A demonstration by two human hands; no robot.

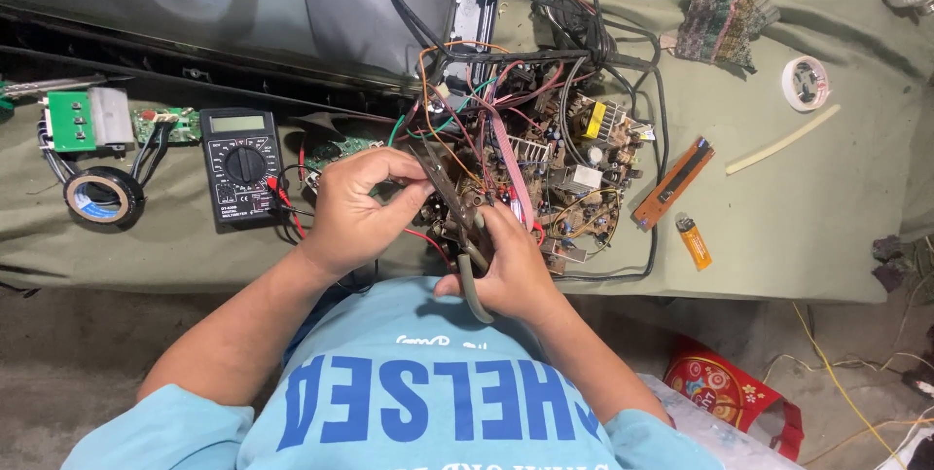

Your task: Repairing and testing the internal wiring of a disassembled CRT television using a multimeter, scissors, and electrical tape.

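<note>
A crowded circuit board [559,173] with many red, black and orange wires lies on a green cloth [778,236]. My left hand [355,212] pinches a thin wire at the board's near left side, fingers closed on it. My right hand [506,261] grips a pair of pliers [457,222] with dark curved handles. Its jaws point up toward the wire beside my left fingers. Both hands sit close together at the board's front edge.
A black multimeter [241,163] with red and black leads lies to the left, near a roll of black tape [102,196] and small green boards [73,120]. An orange lighter [694,241], a brown slider part [673,183] and white tape roll [805,83] lie to the right.
</note>
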